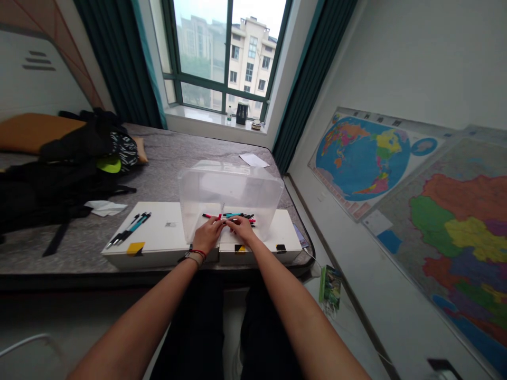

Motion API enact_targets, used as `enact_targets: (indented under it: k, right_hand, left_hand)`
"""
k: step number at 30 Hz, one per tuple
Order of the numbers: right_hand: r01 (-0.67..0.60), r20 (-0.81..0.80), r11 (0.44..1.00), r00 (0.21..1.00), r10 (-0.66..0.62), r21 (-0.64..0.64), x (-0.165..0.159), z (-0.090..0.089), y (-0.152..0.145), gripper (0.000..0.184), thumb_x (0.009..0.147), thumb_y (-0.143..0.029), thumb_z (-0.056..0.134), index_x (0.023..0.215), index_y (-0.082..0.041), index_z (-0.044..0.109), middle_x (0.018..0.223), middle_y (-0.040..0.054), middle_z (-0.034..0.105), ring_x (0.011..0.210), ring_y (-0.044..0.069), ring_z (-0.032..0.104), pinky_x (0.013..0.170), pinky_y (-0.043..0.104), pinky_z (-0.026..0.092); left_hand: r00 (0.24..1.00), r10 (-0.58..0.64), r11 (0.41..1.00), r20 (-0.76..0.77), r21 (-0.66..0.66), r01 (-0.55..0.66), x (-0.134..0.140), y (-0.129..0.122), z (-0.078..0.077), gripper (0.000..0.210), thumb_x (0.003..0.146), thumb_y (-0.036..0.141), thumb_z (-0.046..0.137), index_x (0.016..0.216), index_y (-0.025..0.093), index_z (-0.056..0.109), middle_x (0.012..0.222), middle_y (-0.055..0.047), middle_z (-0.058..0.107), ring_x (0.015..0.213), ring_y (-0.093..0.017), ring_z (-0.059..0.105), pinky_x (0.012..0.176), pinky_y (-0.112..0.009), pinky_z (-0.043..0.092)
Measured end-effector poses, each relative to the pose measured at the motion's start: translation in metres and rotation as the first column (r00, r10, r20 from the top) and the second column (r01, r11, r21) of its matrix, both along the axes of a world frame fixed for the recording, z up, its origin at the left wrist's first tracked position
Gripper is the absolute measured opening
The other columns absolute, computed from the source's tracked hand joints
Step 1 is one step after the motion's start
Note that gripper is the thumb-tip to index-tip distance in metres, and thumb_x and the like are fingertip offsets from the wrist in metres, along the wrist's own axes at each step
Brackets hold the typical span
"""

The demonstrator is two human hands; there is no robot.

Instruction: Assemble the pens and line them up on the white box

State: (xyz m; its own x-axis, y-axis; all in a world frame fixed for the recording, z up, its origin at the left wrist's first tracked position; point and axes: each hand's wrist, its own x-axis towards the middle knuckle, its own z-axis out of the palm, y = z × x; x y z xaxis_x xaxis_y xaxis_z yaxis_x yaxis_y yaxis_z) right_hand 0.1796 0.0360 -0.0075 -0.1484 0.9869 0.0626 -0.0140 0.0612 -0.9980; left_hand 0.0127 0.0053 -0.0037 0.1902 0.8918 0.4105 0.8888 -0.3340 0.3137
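Note:
My left hand (208,235) and my right hand (241,228) meet at the front of a clear plastic box (229,184). Fingertips on both sides are pinched close together around a thin dark pen, mostly hidden by the fingers. A red and black pen (209,216) shows just beyond my left fingers. Behind my right hand lies a small heap of blue, black and red pens (242,215). Farther left, several blue and black pens (132,229) lie side by side on a white box (158,224).
A second white box (287,232) stands on the right beneath the plastic box. Both rest on a grey mattress (158,153). Dark clothing and bags (59,169) lie at left beside crumpled paper (105,207). A phone (301,236) is by the right edge; a wall with maps (364,153) rises beyond.

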Motion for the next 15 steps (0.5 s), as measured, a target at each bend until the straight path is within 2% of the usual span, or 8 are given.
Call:
enact_targets:
  k: [3, 5, 7, 12, 15]
  right_hand:
    - [0.083, -0.237, 0.988, 0.965, -0.113, -0.131, 0.004, 0.001, 0.000, 0.033, 0.067, -0.043, 0.080, 0.084, -0.018, 0.068, 0.073, -0.0002, 0.069, 0.058, 0.011, 0.060, 0.058, 0.022, 0.049]
    - [0.094, -0.420, 0.971, 0.889, -0.181, -0.220, 0.007, 0.003, 0.000, 0.031, 0.069, -0.039, 0.080, 0.087, -0.018, 0.065, 0.083, 0.0024, 0.072, 0.065, 0.012, 0.066, 0.064, 0.024, 0.054]
    - [0.067, -0.537, 0.963, 0.819, -0.202, -0.260, 0.010, 0.005, -0.001, 0.031, 0.071, -0.034, 0.080, 0.091, -0.019, 0.062, 0.094, 0.0050, 0.074, 0.069, 0.014, 0.069, 0.067, 0.026, 0.056]
    - [0.056, -0.663, 0.966, 0.717, -0.214, -0.252, 0.014, 0.007, -0.001, 0.027, 0.075, -0.026, 0.077, 0.093, -0.022, 0.057, 0.108, 0.0057, 0.073, 0.075, 0.014, 0.071, 0.066, 0.026, 0.058]
    - [0.044, -0.673, 0.970, 0.713, -0.198, -0.238, 0.014, 0.006, -0.002, 0.025, 0.076, -0.023, 0.077, 0.092, -0.021, 0.058, 0.107, 0.0056, 0.074, 0.073, 0.012, 0.070, 0.066, 0.024, 0.057]
  left_hand:
    - [1.000, -0.014, 0.999, 0.014, 0.030, 0.014, 0.000, 0.001, 0.000, 0.035, 0.100, 0.042, 0.040, 0.119, 0.028, 0.065, 0.114, -0.005, 0.064, 0.089, -0.018, 0.064, 0.069, -0.026, 0.045]
    - [0.999, -0.037, 0.998, 0.017, 0.059, 0.036, -0.001, 0.001, 0.001, 0.033, 0.100, 0.037, 0.041, 0.119, 0.027, 0.065, 0.113, -0.006, 0.065, 0.094, -0.019, 0.063, 0.074, -0.027, 0.047]
    - [0.998, -0.067, 0.994, 0.011, 0.093, 0.065, -0.003, 0.003, 0.000, 0.031, 0.098, 0.028, 0.044, 0.121, 0.026, 0.065, 0.113, -0.007, 0.065, 0.101, -0.021, 0.060, 0.082, -0.029, 0.047]
    - [0.995, -0.098, 0.987, 0.007, 0.129, 0.096, -0.006, 0.007, -0.001, 0.039, 0.087, 0.008, 0.048, 0.117, 0.025, 0.068, 0.115, -0.007, 0.066, 0.106, -0.024, 0.056, 0.093, -0.036, 0.044]
    - [0.996, -0.093, 0.989, 0.008, 0.116, 0.091, -0.007, 0.007, -0.001, 0.034, 0.084, 0.008, 0.051, 0.104, 0.025, 0.073, 0.114, -0.006, 0.067, 0.105, -0.025, 0.055, 0.090, -0.039, 0.044]
